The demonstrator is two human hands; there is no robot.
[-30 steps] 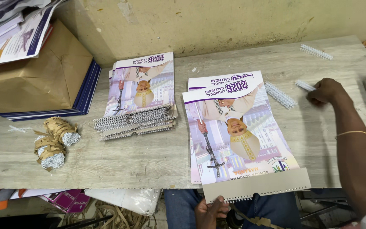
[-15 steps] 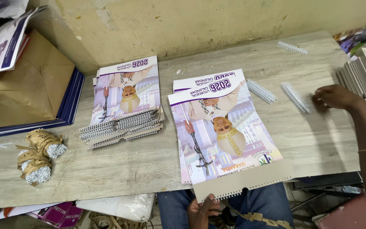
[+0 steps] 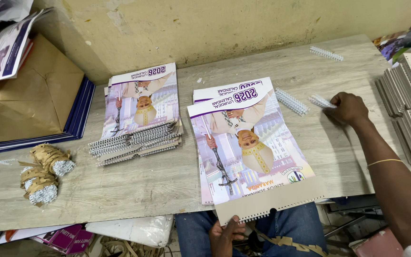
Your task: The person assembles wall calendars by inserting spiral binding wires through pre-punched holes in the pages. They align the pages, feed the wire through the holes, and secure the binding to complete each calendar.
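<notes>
White plastic binding comb is pinched on the wooden table by the right hand, just beside another comb. The unbound calendar is gripped at its near cardboard edge by the left hand.

Showing purple and white on the calendar, pale grey wood grain on the table, brown on the paper parcel, white on the binding coil
</notes>
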